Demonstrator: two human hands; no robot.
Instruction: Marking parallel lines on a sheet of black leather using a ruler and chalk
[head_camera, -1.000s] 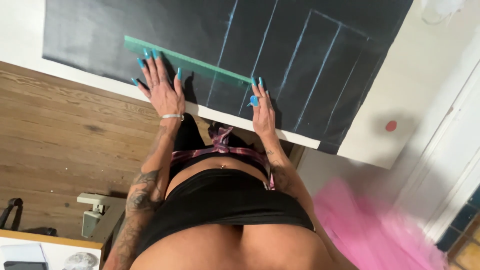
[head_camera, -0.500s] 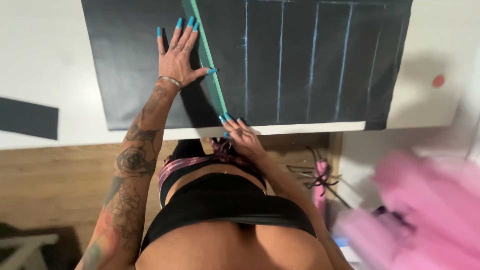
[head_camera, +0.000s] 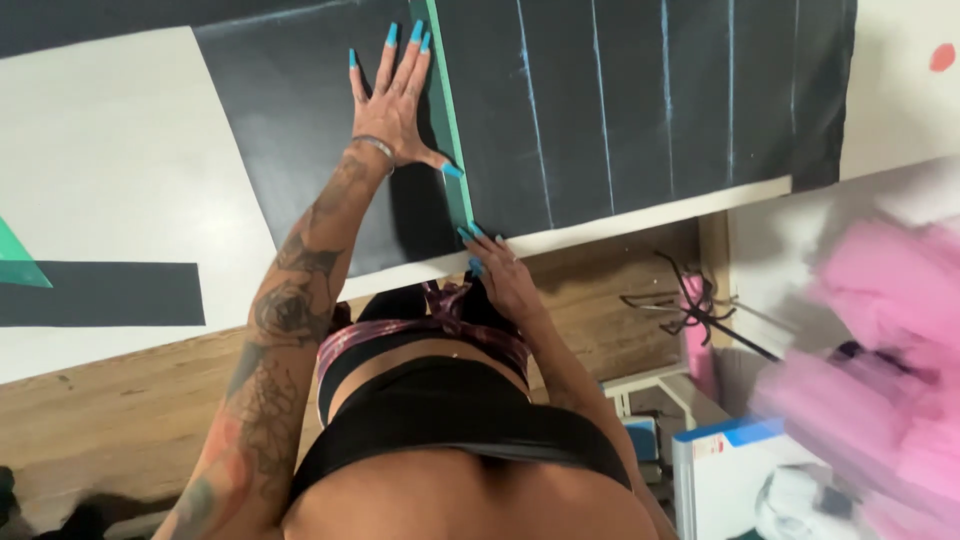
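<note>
A long green ruler (head_camera: 447, 120) lies flat on a sheet of black fabric (head_camera: 640, 110), its long axis running from the near edge of the white table (head_camera: 120, 170) away to the far edge of the view, leaning slightly left as it goes. Its near end sits just at the near edge of the fabric, its far end is cut off by the top of the picture.

The left hand (head_camera: 392, 100) lies spread wide and flat on the fabric, fingers pointing far, just left of the ruler; its thumb reaches right and touches the ruler's left edge. It grips nothing. The right hand (head_camera: 500, 270) is at the ruler's near end, fingers curled with the tips resting on or against that end; whether it pinches the ruler or only presses it is hard to tell from here.

Pale chalk lines (head_camera: 600, 100) run on the fabric right of the ruler, roughly parallel to it. A separate black strip (head_camera: 100, 293) lies on the table to the left, well apart, beside a green triangle (head_camera: 18, 258).
</note>
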